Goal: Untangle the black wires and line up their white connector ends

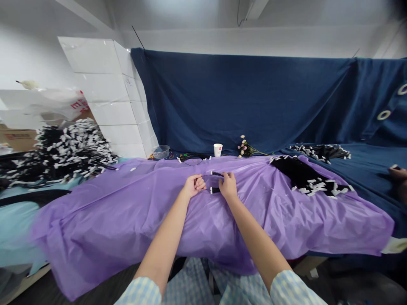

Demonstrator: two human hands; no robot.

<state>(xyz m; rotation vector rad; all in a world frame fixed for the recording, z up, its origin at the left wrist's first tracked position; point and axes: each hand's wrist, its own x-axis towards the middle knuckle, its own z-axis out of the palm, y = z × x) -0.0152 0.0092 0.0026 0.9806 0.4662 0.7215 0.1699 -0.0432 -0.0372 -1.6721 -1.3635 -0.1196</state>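
My left hand (195,185) is closed, fingers curled in a pinch on a thin dark cord (208,175) above the purple plastic sheet (159,203). To its right my right hand (229,185) has its fingers closed on a black strip with a white end (216,190). A second black strip end (217,173), also white-tipped, shows just above, by the fingertips. The cord runs between the two hands. How the strips join the cord is too small to tell.
Black white-tipped strips lie in a bundle (310,176) at right and a large heap (76,144) at left. A paper cup (218,150), flowers (246,148) and a clear bowl (160,151) stand at the back. White boxes (108,89) are stacked left. Another person's hand (399,173) shows far right.
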